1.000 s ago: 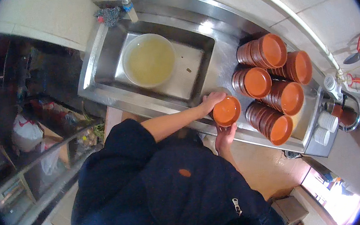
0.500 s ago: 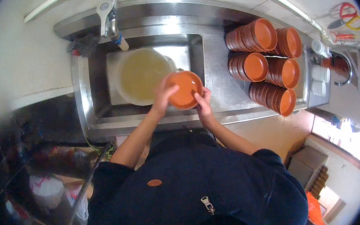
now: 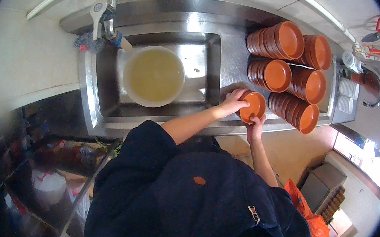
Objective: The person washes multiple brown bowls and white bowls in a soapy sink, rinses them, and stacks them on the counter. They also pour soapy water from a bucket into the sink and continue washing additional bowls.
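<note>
A shallow round terracotta dish is held between both my hands over the steel drainboard, just left of the stacked dishes. My left hand grips its upper left rim, thumb reaching inside. At its lower edge, my right hand holds the rim with the thumb over it. Several stacks of matching dishes lie on their sides to the right, the closest being the front stack and the middle stack. Farther left in the sink basin stands a round white tub of cloudy yellowish water.
The steel sink has a tap at its back left and a scouring pad at its corner. White cups are stacked beyond the right end. Scissors hang on the wall. An orange bag is at lower right.
Both hands have carried the dish from over the tub and basin edge rightward to the drainboard beside the stacks. My body has shifted and turned that way.
</note>
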### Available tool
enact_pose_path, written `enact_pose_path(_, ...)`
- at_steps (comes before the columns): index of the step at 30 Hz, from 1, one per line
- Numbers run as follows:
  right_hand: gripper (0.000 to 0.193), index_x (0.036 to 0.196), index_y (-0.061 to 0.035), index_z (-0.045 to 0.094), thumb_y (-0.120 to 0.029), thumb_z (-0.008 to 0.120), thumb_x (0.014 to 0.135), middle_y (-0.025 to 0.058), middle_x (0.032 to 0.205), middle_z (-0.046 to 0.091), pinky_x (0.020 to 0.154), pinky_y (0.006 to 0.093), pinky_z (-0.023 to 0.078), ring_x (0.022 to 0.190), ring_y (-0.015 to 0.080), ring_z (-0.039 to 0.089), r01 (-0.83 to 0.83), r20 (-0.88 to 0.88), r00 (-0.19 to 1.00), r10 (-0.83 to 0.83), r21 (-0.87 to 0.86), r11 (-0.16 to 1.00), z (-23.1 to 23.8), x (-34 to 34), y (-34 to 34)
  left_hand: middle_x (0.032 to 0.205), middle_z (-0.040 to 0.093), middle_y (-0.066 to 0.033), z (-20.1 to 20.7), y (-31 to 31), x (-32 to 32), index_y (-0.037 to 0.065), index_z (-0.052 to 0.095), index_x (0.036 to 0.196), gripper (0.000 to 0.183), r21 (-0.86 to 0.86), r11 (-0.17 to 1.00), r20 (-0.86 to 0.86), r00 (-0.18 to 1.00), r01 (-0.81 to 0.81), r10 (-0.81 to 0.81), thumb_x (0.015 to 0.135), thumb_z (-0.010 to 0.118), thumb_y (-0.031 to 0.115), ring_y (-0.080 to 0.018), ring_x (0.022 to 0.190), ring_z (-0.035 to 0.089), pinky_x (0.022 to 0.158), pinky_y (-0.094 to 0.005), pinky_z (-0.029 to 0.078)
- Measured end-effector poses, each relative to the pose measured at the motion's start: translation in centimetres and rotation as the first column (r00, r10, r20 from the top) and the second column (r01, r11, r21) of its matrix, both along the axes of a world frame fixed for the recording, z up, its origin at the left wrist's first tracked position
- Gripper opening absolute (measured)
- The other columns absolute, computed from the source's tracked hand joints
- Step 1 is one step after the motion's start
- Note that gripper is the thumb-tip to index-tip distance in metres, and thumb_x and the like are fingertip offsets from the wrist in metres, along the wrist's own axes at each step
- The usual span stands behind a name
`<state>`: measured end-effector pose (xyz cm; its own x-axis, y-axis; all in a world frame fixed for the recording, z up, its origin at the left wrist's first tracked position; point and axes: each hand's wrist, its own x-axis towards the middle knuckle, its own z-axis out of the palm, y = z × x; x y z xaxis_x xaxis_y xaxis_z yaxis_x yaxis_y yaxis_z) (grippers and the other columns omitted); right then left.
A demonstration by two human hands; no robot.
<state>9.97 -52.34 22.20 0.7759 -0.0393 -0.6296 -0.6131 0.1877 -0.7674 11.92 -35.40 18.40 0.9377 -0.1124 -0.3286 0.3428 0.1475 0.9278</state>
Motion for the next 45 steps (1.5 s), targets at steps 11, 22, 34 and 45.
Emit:
enact_pose_path(11,0.032,0.109,-0.003,0.044,-0.019,0.059,0.086,0.0065,0.102,0.046,0.091,0.0318,0.036,0.097,0.016,0.046,-0.467,0.262,0.787,0.558,-0.339,0.817,13.6,2.3,-0.8,0.104,0.059,-0.0044,-1.8,9.4,-8.2,0.005,0.053,0.113,0.028,0.124,0.786,0.005,0.792,-0.606,0.61,0.088,0.057,0.018,-0.0153,0.099,0.053,0.09,-0.0291,0.04)
enact_pose_path(22,0.054,0.074,-0.015,0.046,-0.051,0.081,0.054,-0.0039,0.066,0.05,0.05,0.0214,0.028,0.056,0.0095,0.045,-0.884,0.832,0.176,0.527,-0.102,0.457,27.2,5.1,10.6,0.114,0.055,-0.0158,-12.5,25.2,-6.8,0.006,0.056,0.113,0.036,0.518,0.535,-0.19,0.52,-0.668,0.833,0.083,0.052,0.025,-0.0315,0.106,0.052,0.089,-0.0426,0.042)
enact_pose_path(34,0.055,0.066,-0.017,0.042,-0.054,0.081,0.052,-0.0058,0.054,0.045,0.04,0.0235,0.024,0.041,0.0073,0.039,-0.828,0.821,0.244,0.516,-0.1,0.551,30.2,-2.6,21.1,0.091,0.062,-0.0197,-7.2,28.4,-13.6,0.005,0.059,0.098,0.021,0.787,0.608,-0.215,0.971,0.106,0.109,0.086,0.049,0.02,-0.0353,0.086,0.06,0.076,-0.044,0.046)
enact_pose_path(45,0.047,0.064,-0.018,0.047,-0.047,0.084,0.055,-0.0053,0.053,0.048,0.041,0.0218,0.024,0.041,0.0057,0.041,-0.768,0.843,0.155,0.514,-0.225,0.6,31.5,-5.1,26.7,0.081,0.058,-0.014,-3.5,33.0,-12.8,0.003,0.055,0.087,0.009,0.652,0.217,0.475,0.615,-0.727,0.63,0.082,0.055,0.01,-0.0328,0.08,0.054,0.073,-0.0413,0.043)
